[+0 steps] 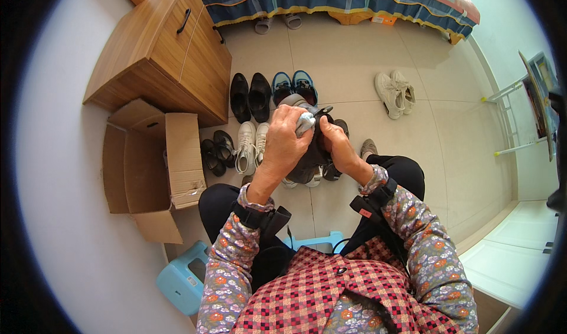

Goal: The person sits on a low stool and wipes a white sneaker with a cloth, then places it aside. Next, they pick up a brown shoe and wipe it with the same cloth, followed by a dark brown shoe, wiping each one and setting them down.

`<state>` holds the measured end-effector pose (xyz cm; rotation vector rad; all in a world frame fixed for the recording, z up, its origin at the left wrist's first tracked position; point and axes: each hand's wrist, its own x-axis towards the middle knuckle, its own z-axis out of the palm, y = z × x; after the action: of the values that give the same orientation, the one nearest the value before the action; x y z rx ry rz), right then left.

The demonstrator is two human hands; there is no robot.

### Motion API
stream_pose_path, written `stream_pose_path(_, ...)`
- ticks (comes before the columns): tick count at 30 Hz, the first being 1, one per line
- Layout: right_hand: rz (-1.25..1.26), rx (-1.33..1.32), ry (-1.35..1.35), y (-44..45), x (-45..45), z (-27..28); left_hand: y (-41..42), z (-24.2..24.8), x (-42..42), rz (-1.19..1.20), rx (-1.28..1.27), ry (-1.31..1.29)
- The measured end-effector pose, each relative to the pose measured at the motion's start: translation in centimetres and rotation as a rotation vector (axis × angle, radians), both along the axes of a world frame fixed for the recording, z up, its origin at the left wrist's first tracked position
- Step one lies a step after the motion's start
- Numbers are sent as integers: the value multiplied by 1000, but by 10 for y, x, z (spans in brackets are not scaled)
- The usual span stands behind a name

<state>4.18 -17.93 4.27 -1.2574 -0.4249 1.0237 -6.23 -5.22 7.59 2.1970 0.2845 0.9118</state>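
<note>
My left hand (pixel 287 135) grips a crumpled pale blue cloth (pixel 305 123) against a dark boot (pixel 308 157). On the boot's other side, my right hand (pixel 340 144) holds it, thumb near the top. The boot hangs over several shoes and hides parts of them. Beyond my hands stand blue and black sneakers (pixel 304 86) and a pair of black leather shoes (pixel 249 95). White high-top sneakers (pixel 246 148) and small black shoes (pixel 223 147) are left of my left hand.
An open cardboard box (pixel 148 165) and a light blue plastic stool (pixel 179 281) are at left, near a wooden cabinet (pixel 133 64). White sneakers (pixel 390 90) lie on the tiles at right. A bed with a blue skirt (pixel 283 4) spans the far side; white drawers (pixel 509 241) are at lower right.
</note>
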Motion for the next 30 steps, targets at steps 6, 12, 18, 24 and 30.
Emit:
stream_pose_path(6, -99, 36, 106, 8, 5, -14, -4, -2, -16, -94, 19, 146)
stream_pose_path(12, -81, 52, 91, 11, 5, -19, -8, 0, -9, -40, 9, 76)
stream_pose_path(18, -39, 51, 133, 10, -6, -3, -7, 1, -1, -52, 46, 18)
stream_pose_path(24, -25, 9, 84, 8, 0, 4, -7, -1, -18, -132, 70, 168)
stream_pose_path(30, -8, 21, -88, 13, -4, -17, -6, 3, -1, -37, 7, 17)
